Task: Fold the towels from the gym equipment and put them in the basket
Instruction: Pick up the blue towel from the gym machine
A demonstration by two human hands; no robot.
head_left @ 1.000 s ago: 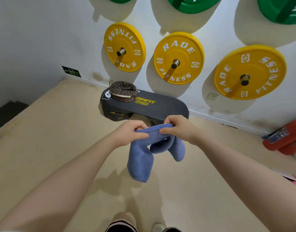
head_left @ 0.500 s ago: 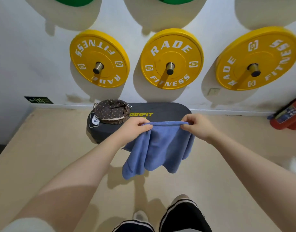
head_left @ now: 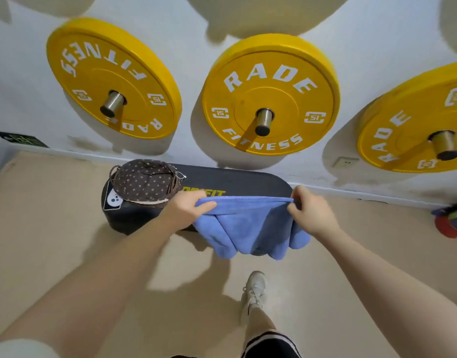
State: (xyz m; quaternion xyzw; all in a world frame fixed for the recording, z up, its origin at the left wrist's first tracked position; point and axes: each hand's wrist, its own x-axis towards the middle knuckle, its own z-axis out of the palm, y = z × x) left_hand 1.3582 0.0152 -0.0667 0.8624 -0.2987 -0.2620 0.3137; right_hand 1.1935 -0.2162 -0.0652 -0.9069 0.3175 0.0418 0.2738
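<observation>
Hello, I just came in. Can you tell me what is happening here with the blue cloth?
A person is folding a blue towel. The left hand and the right hand each pinch one end of its top edge, pulled straight, while the rest hangs in folds over a dark bench. A basket with dotted lining sits on the left end of that bench. The towel is not yet in the basket.

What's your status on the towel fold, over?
Left hand and right hand pinch blue towel by its top edge, stretched over black bench. Lined basket on bench's left end. Nothing between.
</observation>
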